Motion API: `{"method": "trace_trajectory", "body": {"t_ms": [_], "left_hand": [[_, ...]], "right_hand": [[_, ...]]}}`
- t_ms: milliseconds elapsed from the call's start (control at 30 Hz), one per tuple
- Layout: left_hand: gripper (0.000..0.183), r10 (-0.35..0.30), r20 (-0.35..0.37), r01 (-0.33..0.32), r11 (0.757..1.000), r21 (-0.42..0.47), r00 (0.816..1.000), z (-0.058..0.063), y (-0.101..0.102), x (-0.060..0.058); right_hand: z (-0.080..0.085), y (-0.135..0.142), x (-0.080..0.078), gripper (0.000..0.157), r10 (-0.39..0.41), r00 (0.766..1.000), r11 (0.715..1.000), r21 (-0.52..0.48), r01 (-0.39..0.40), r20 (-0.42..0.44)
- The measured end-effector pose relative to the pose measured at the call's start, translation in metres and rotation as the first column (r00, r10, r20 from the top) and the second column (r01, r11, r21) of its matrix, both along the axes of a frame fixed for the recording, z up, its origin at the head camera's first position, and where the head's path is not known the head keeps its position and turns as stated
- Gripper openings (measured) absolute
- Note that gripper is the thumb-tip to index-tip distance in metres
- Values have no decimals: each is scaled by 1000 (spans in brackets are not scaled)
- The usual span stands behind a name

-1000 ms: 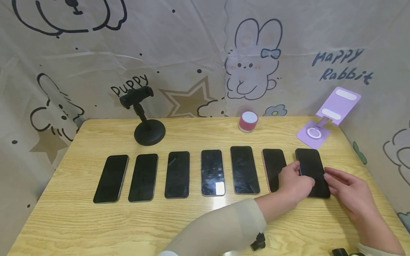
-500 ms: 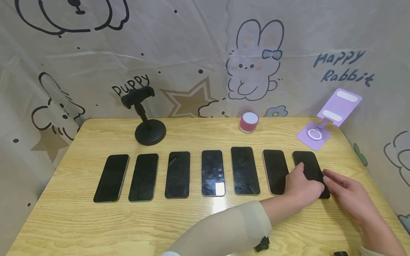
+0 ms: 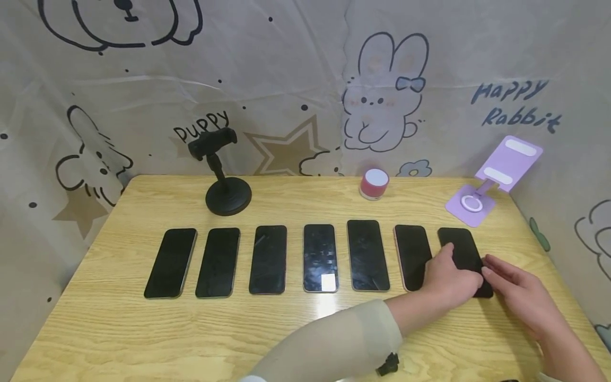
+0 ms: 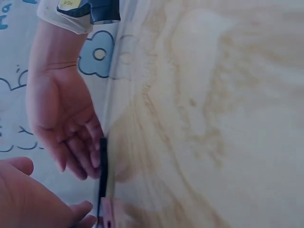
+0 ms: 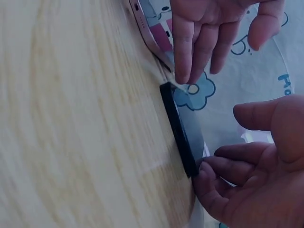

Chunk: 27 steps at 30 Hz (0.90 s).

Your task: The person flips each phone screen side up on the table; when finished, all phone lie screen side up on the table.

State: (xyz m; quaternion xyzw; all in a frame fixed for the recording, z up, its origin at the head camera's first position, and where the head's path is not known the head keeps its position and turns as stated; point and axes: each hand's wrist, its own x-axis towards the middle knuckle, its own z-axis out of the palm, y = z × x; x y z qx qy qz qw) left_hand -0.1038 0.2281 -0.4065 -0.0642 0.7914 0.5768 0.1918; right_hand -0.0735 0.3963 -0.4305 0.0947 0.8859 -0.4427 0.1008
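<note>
A black phone (image 3: 464, 250) lies flat, screen up, at the right end of a row of several dark phones. My left hand (image 3: 447, 280) reaches across from the left; its fingers lie along the phone's left edge and its thumb extends over the lower screen. Against the opposite edge rest the fingertips of my right hand (image 3: 522, 297). In the right wrist view, the dark phone edge (image 5: 179, 130) runs between the straight left fingers above and the slightly bent right fingers below. A pink-edged phone (image 3: 412, 254) sits right beside my left fingers.
More phones continue leftward, including a reflective one (image 3: 320, 254). Behind the row stand a black phone stand (image 3: 228, 196), a small pink-red cylinder (image 3: 374, 184) and a purple phone stand (image 3: 509, 162). Printed cloth (image 3: 286, 79) hangs behind the wooden table (image 3: 167, 339).
The rightmost phone has shifted slightly left and nearer to me, then stays put. My left hand has moved slightly right over its lower part. The head view has drifted a little.
</note>
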Motion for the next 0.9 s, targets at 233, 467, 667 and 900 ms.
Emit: {"method": "trace_trajectory", "body": {"t_ms": [233,467,667,900], "left_hand": [[76,-51,-94,62,991,120,994,15,-42,2],[81,-96,-281,133,984,116,955,24,-104,6],[85,-91,-392,74,996,-58,915,21,-173,13],[101,-154,-522,-91,906,-413,839,21,-254,24]], "right_hand": [[10,-14,1,76,11,999,1000,5,-11,-37],[20,-33,5,83,6,998,989,148,3,-66],[28,-45,8,84,30,985,976,216,8,-170],[30,-51,11,86,54,951,969,244,24,-306]]}}
